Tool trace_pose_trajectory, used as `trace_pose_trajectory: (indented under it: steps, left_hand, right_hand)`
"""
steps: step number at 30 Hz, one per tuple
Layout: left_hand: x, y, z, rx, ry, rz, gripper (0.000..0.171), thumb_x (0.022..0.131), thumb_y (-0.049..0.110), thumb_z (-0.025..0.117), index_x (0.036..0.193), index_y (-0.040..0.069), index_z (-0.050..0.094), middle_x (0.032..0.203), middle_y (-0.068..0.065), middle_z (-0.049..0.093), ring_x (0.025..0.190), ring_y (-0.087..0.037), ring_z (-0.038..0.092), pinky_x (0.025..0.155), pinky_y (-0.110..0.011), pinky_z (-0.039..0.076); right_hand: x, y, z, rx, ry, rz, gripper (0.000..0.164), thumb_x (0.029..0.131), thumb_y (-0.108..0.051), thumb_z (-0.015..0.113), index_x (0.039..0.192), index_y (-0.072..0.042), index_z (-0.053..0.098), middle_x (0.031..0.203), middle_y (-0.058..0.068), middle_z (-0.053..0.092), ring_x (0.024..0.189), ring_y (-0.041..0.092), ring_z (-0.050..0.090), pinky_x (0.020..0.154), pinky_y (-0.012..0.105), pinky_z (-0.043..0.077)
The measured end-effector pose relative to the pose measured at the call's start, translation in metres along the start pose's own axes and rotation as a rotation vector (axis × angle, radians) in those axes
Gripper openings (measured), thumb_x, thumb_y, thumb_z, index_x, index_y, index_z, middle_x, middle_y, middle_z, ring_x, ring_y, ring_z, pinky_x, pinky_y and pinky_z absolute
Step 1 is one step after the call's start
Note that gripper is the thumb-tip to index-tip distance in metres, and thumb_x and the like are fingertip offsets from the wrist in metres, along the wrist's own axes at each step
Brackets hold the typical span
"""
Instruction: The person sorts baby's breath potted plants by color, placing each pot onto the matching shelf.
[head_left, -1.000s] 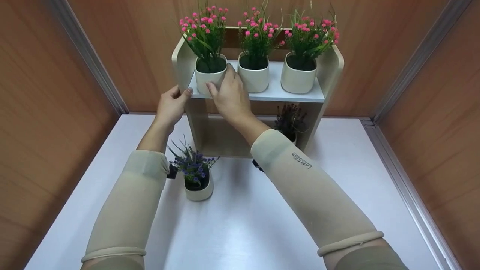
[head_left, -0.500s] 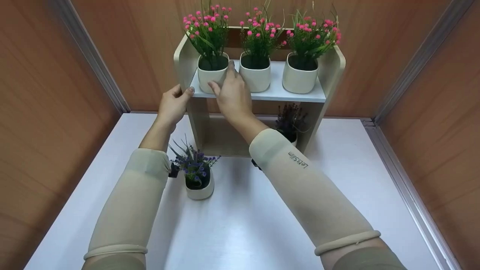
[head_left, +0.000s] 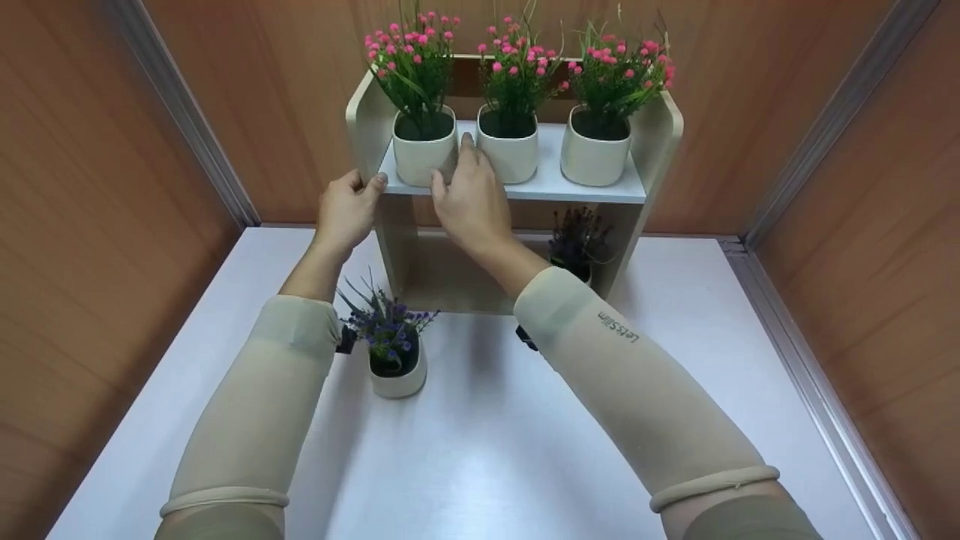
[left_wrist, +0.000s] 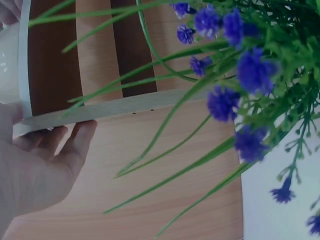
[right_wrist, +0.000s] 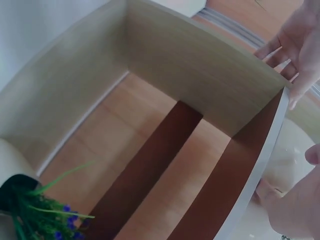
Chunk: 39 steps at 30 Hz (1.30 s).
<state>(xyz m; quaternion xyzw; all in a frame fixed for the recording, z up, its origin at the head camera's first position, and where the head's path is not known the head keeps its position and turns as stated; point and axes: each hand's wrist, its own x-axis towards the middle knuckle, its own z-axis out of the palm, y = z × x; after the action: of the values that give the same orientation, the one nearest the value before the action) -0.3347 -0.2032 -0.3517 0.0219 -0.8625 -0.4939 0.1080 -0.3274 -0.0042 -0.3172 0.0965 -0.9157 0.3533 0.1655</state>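
On the white upper shelf stands a left pot of pink artificial flowers (head_left: 425,159), upright. My right hand (head_left: 474,199) is at its right side, fingers extended into the gap before the middle pot (head_left: 511,159) and thumb overlapping the left pot's lower front corner. In the right wrist view that hand (right_wrist: 295,205) shows beside the cream pot (right_wrist: 285,150). My left hand (head_left: 347,211) holds the left side panel (head_left: 365,124) of the small wooden shelf, thumb at the front edge. The left wrist view shows its fingers (left_wrist: 82,140) along the panel's outer face.
A third pink-flowered pot (head_left: 596,161) stands at the shelf's right end. Below it, a dark-flowered plant (head_left: 577,240) sits in the lower compartment. A purple-flowered pot (head_left: 397,379) stands on the white table (head_left: 480,450) beside my left forearm. Wooden walls (head_left: 885,300) enclose the table.
My right hand has shifted slightly right and toward me, its thumb sliding across the left pot's front. The left hand keeps its hold on the side panel.
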Motion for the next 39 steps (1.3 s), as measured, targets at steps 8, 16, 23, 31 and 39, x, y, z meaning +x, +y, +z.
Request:
trace_pose_trajectory:
  steps: [8,16,23,31,39]
  left_hand:
    - [-0.018,0.002,-0.011,0.212,0.015,0.031,0.060,0.114,0.044,0.051,0.158,0.003,0.052,0.161,-0.022,0.057,0.152,-0.043,0.052,0.125,-0.059,0.043]
    - [-0.057,-0.011,-0.038,0.265,0.009,0.019,0.068,0.112,0.045,0.055,0.167,0.010,0.038,0.176,-0.024,0.029,0.160,-0.050,0.029,0.128,-0.069,0.030]
    - [-0.098,-0.025,-0.045,0.298,-0.029,0.025,0.067,0.111,0.042,0.057,0.167,0.010,0.038,0.174,-0.027,0.027,0.160,-0.052,0.028,0.125,-0.074,0.031]
    - [-0.137,-0.066,-0.045,0.338,0.023,0.042,0.056,0.112,0.019,0.054,0.164,0.003,0.041,0.170,-0.031,0.032,0.155,-0.057,0.035,0.120,-0.076,0.037]
    - [-0.165,-0.116,-0.054,0.380,-0.096,-0.094,0.060,0.110,0.007,0.047,0.165,-0.009,0.030,0.165,-0.043,0.032,0.141,-0.061,0.053,0.102,-0.068,0.057]
  right_hand:
    - [-0.013,0.029,-0.025,-0.107,0.104,-0.341,0.047,0.110,-0.026,0.059,0.154,-0.010,0.055,0.152,0.013,0.055,0.128,0.026,0.067,0.111,0.039,0.058]
    - [-0.029,0.076,-0.065,-0.341,0.255,-0.552,0.043,0.107,-0.023,0.061,0.148,-0.009,0.057,0.152,0.018,0.054,0.144,0.037,0.052,0.119,0.052,0.048]
    - [-0.034,0.134,-0.115,-0.411,0.374,-0.531,0.049,0.109,-0.026,0.059,0.154,-0.009,0.049,0.160,0.019,0.046,0.160,0.040,0.033,0.135,0.059,0.026]
    - [-0.027,0.192,-0.152,-0.177,0.365,-0.173,0.093,0.103,-0.043,0.071,0.173,-0.014,0.017,0.176,0.015,0.020,0.168,0.032,0.021,0.135,0.052,0.032]
    - [-0.015,0.216,-0.150,0.287,0.024,0.201,0.109,0.103,-0.058,0.066,0.175,-0.027,-0.009,0.182,0.011,0.003,0.171,0.036,0.012,0.137,0.059,0.020]
